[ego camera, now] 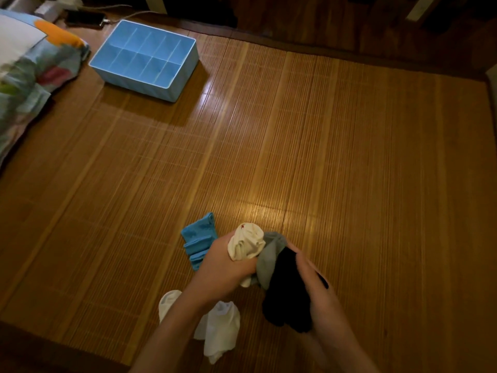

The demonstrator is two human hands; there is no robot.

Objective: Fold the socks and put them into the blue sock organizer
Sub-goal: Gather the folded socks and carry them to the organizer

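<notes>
The left hand (228, 261) grips a rolled cream sock (246, 244); the right hand (313, 275) holds black socks (286, 289). The organizer (172, 90) lies far ahead, to the left, nearer the left hand.

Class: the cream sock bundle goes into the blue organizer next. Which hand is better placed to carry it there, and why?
Probably the left hand: it grips the cream sock bundle, and the blue organizer sits far to the left. The right hand holds the black sock on the opposite side.
</notes>
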